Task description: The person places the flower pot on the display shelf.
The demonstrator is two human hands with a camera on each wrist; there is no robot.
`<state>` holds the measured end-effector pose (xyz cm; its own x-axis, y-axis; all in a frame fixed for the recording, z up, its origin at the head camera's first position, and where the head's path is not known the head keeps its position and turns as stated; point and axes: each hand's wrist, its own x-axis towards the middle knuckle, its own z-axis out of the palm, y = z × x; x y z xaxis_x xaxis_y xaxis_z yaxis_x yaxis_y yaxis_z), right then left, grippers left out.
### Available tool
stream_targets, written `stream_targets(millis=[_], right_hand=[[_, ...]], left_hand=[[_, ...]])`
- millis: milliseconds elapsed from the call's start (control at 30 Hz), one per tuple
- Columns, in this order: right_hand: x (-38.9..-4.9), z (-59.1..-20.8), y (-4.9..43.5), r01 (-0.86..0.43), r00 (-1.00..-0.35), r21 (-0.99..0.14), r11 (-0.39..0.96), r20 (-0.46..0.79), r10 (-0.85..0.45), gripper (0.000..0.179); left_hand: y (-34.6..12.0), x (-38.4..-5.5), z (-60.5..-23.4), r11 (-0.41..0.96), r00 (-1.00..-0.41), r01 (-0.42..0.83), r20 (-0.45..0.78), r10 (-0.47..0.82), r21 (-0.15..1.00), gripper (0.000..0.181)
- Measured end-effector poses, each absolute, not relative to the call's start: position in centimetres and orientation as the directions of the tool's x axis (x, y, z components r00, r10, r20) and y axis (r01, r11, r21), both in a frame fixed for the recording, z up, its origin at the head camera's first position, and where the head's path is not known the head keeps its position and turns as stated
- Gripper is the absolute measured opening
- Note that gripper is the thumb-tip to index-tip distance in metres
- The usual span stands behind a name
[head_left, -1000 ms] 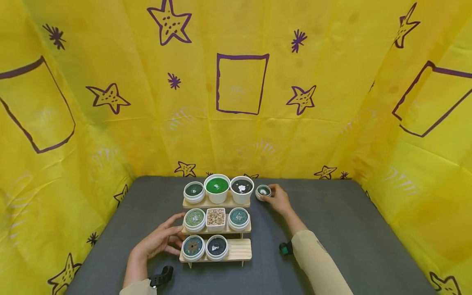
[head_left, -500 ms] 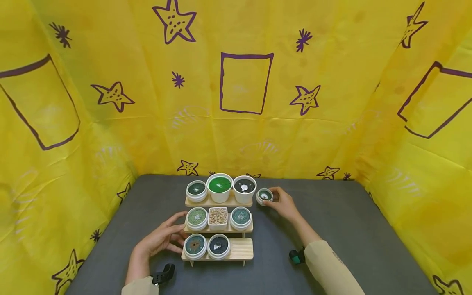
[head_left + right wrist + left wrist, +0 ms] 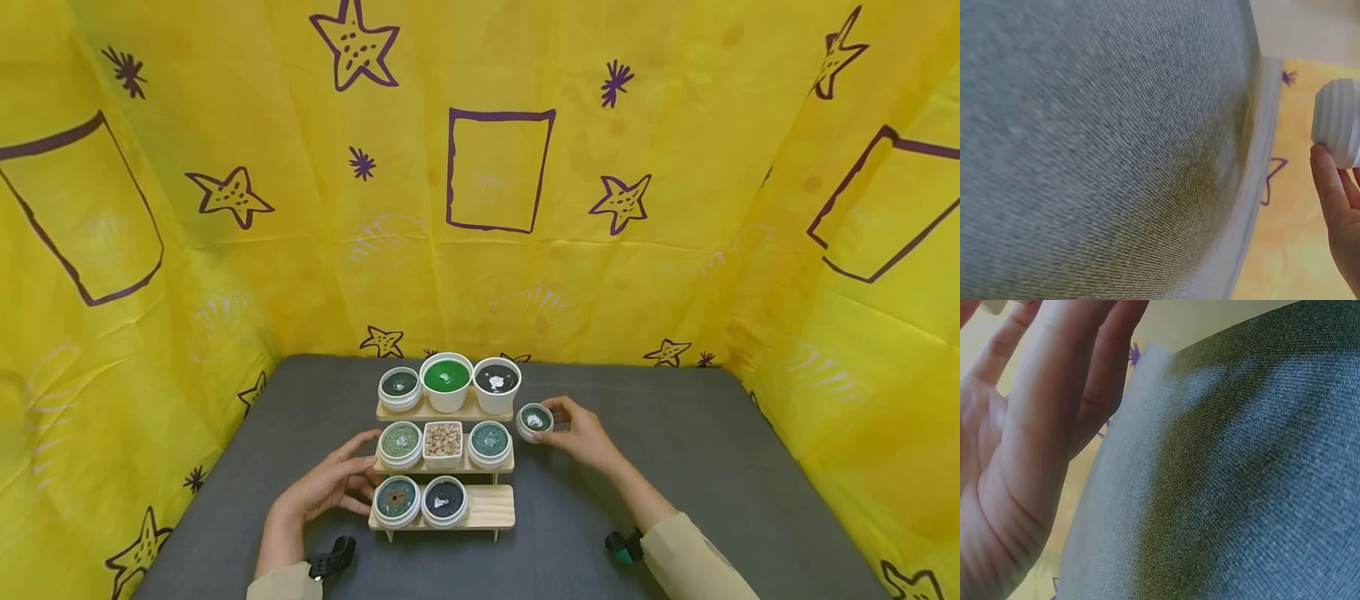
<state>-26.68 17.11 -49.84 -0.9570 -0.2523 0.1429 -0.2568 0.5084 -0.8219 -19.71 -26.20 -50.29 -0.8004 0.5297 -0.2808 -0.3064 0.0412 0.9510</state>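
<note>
In the head view, my right hand (image 3: 581, 433) pinches a small white jar (image 3: 536, 422) with dark green contents, just right of the stand. The right wrist view shows the jar's ribbed white side (image 3: 1335, 122) above the fingertips. My left hand (image 3: 326, 485) rests at the left end of the three-tier wooden stand (image 3: 491, 506), fingers relaxed against its edge. On the front tier sit a blue-green jar (image 3: 396, 498) with a brown centre and a dark jar (image 3: 445, 502); bare wood shows at the right. The left wrist view shows mostly palm and fingers (image 3: 1041, 425).
The middle tier holds a light green jar (image 3: 400, 442), a square tub (image 3: 443, 442) of beige bits and a teal jar (image 3: 490, 442). Behind stand a dark green jar (image 3: 400, 386), a bright green cup (image 3: 447, 377) and a black-filled cup (image 3: 497, 381). Yellow cloth (image 3: 495, 292) surrounds the grey table (image 3: 675, 450).
My right hand has brought the small jar nearer to me along the stand's right side, from beside the back tier toward the middle one. The left hand stays at the stand.
</note>
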Motion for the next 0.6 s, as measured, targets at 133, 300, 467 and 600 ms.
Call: stream_targets(millis=[133,300,467,600], right_hand=[[-25.9,-49.7,17.2,-0.261,-0.949,-0.842,0.471,0.135,-0.284,0.052],[-25.0,-49.4,17.4,-0.300,-0.928,-0.842,0.449,0.149,-0.341,0.054],[-23.9,-49.1,17.8,-0.339,-0.907,-0.835,0.433,0.168,-0.387,0.054],[-23.0,-49.0,18.1,-0.344,-0.899,-0.838,0.424,0.164,-0.406,0.054]], left_hand=[[-26.2,-19.7,-50.4,0.044,-0.803,-0.304,-0.281,0.526,0.952,0.050],[-26.2,-19.6,-50.5,0.036,-0.805,-0.293,-0.267,0.529,0.955,0.050],[-26.2,-19.5,-50.5,0.041,-0.805,-0.305,-0.280,0.522,0.952,0.048],[-26.2,-19.6,-50.4,0.042,-0.804,-0.305,-0.281,0.524,0.951,0.051]])
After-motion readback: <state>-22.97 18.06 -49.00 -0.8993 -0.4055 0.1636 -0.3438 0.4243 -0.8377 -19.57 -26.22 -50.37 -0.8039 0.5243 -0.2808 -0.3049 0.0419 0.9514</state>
